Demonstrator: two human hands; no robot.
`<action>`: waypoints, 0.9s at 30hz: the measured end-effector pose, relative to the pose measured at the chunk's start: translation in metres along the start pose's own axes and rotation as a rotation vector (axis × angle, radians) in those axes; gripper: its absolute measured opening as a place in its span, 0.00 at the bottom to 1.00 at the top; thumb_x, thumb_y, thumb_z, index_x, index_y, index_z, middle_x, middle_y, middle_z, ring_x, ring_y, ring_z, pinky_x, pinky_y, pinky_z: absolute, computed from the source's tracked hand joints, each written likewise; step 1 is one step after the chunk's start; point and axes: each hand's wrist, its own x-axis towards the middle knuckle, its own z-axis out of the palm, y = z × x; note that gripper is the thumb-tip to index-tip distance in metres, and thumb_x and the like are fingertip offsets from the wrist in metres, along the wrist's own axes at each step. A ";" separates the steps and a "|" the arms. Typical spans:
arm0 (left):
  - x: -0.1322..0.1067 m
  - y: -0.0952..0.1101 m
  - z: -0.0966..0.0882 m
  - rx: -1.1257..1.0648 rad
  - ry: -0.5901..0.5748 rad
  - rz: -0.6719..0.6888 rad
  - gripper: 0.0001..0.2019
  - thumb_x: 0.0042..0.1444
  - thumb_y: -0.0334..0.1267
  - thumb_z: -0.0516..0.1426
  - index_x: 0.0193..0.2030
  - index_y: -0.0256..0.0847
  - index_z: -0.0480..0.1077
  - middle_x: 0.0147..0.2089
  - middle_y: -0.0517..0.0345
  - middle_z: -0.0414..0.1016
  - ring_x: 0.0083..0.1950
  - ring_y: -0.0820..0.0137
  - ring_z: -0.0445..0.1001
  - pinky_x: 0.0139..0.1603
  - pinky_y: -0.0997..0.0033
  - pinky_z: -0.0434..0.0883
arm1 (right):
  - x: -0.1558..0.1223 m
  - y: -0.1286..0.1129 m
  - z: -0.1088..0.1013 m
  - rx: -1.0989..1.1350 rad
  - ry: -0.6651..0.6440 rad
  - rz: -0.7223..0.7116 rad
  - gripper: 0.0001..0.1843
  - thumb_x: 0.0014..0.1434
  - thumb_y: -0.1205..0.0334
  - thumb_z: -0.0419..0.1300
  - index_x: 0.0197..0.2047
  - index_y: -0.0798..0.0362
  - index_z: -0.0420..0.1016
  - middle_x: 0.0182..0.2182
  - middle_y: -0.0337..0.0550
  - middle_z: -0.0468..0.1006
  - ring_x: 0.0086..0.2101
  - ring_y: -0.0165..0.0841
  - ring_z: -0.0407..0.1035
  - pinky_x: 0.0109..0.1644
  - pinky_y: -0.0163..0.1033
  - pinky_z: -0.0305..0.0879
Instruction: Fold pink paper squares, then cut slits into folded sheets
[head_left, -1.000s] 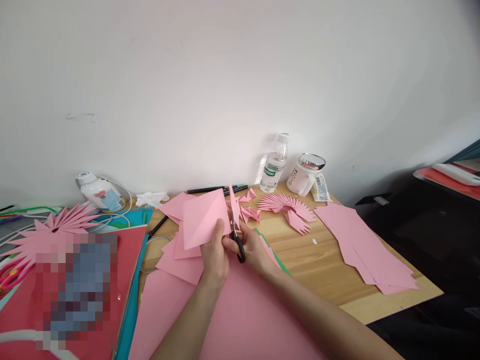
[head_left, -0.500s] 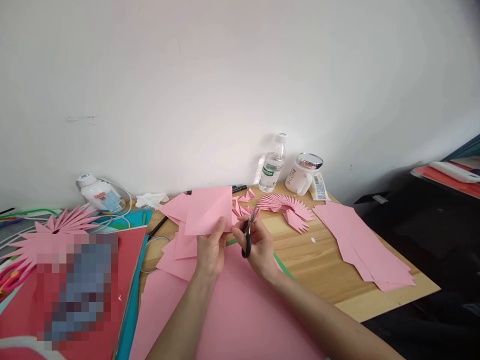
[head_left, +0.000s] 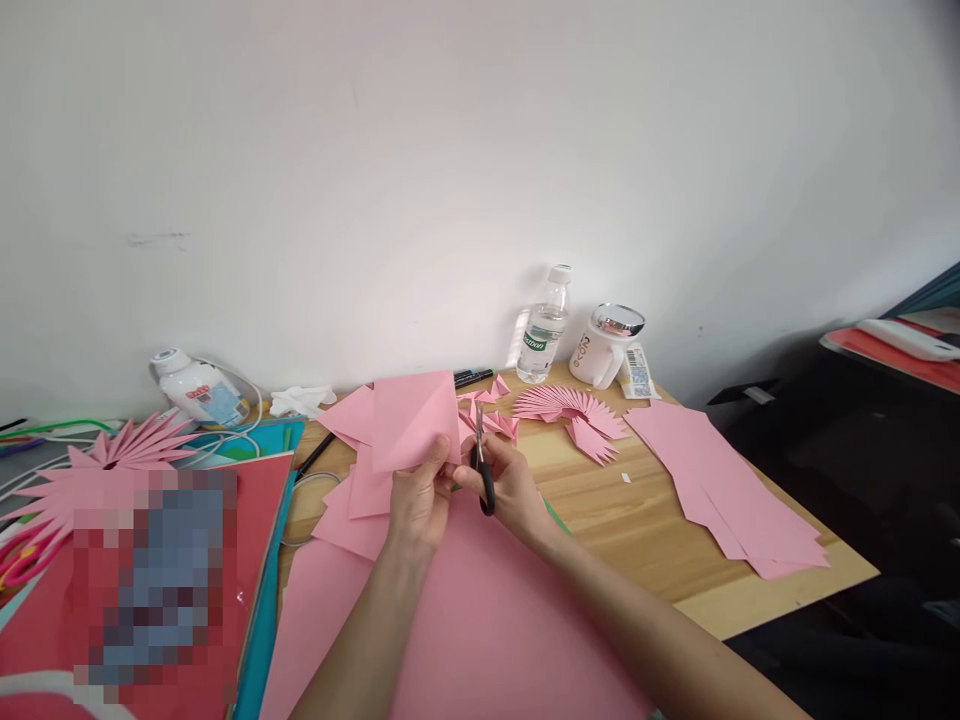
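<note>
The paper square (head_left: 411,420) is in the left hand (head_left: 421,492); the scissors (head_left: 486,485) are on its right, in the right hand (head_left: 516,488); behind them — near the wall (head_left: 450,200) — stands the water bottle (head_left: 543,338), with the mug (head_left: 596,352) to its right; before these lies the folded-paper arc (head_left: 559,402); on the right of the table (head_left: 622,540) lie paper sheets (head_left: 720,480); at far left is the paper fan (head_left: 139,440).

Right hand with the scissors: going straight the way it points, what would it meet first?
The right hand would likely meet the left hand first, beside the pink square sheet it holds; the hands look nearly touching, though depth is unclear.
</note>
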 end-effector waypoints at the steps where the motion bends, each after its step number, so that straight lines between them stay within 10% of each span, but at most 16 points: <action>1: 0.000 0.001 0.000 0.016 0.019 0.003 0.16 0.30 0.36 0.69 0.19 0.33 0.66 0.15 0.65 0.64 0.17 0.80 0.62 0.18 0.78 0.63 | 0.000 0.002 0.000 -0.006 -0.025 0.009 0.20 0.41 0.51 0.68 0.30 0.52 0.64 0.20 0.33 0.64 0.23 0.27 0.60 0.29 0.34 0.59; 20: -0.002 0.000 -0.003 0.757 -0.095 0.357 0.12 0.39 0.36 0.63 0.34 0.36 0.74 0.33 0.53 0.77 0.37 0.65 0.75 0.37 0.67 0.71 | 0.001 0.001 0.001 -0.025 0.360 -0.039 0.15 0.45 0.56 0.65 0.28 0.53 0.62 0.19 0.30 0.59 0.22 0.24 0.53 0.25 0.31 0.54; 27: 0.022 0.006 -0.026 0.904 0.232 0.457 0.23 0.39 0.29 0.61 0.46 0.40 0.69 0.42 0.52 0.70 0.44 0.67 0.71 0.47 0.62 0.68 | 0.009 -0.002 -0.014 -0.019 0.603 -0.022 0.13 0.46 0.57 0.62 0.27 0.52 0.60 0.19 0.30 0.58 0.21 0.24 0.50 0.22 0.30 0.47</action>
